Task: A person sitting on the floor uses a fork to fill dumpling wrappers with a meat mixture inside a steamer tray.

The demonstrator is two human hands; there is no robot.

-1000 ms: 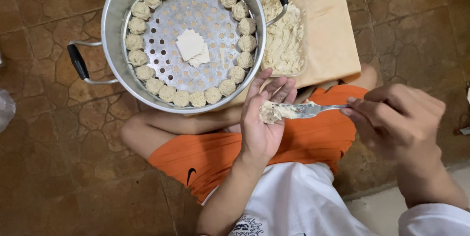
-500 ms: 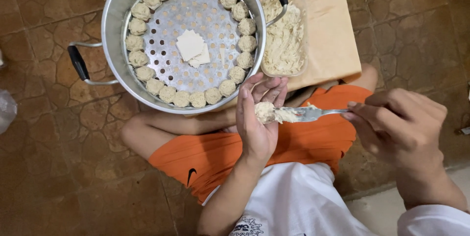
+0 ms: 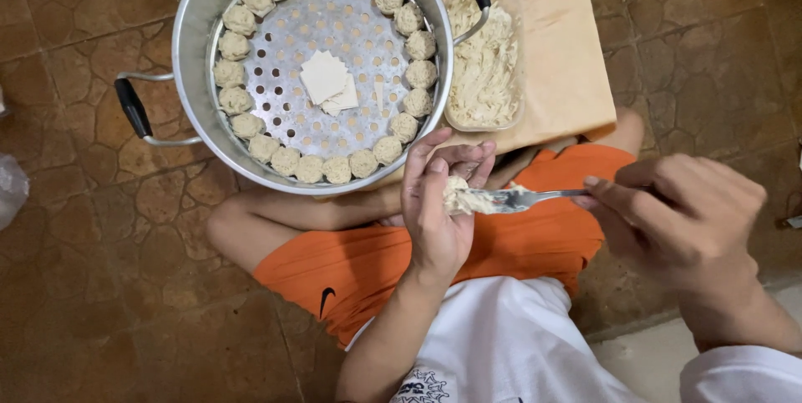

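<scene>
My left hand (image 3: 439, 211), at frame centre, cups a pale half-wrapped dumpling (image 3: 456, 196); my right hand (image 3: 677, 219) grips a metal fork (image 3: 522, 197) pressing into it. In the upper left, the round perforated metal steamer pot (image 3: 196, 27) holds a ring of dumplings (image 3: 251, 126) and square wrappers (image 3: 326, 81). Beside it, a clear plastic tub (image 3: 516, 60) holds pale filling.

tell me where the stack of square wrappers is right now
In the head view, the stack of square wrappers lies at the middle of the perforated steamer tray, ringed by dumplings, up and left of the left hand.
</scene>
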